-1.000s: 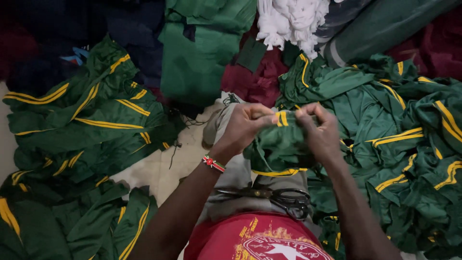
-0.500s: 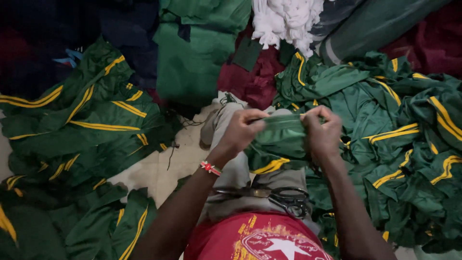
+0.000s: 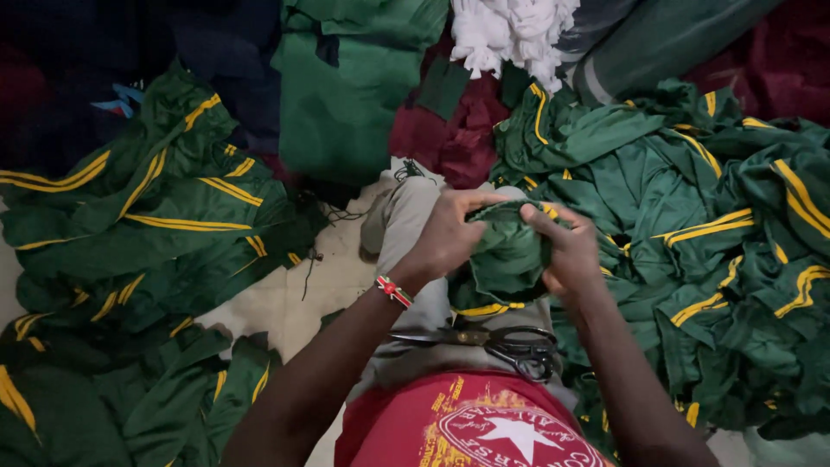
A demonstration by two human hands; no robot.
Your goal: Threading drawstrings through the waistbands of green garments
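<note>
Green garment (image 3: 506,255) bunched above lap, pinched at its top edge by fingers (image 3: 484,201) of both hands. Left hand (image 3: 445,238) and right hand (image 3: 566,255) face inward, wrists bent, forearms converging. Scissors (image 3: 510,344) on lap just near.

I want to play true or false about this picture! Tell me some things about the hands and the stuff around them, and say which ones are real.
1. Both hands hold a green cloth. True.
2. The scissors are in the right hand. False: they lie on the lap, below the hands.
3. The left hand has a striped wristband at its wrist. True.
4. The white bundle lies on the lap. False: it lies far up, beyond the maroon cloth.
5. The green piles have yellow stripes. True.
</note>
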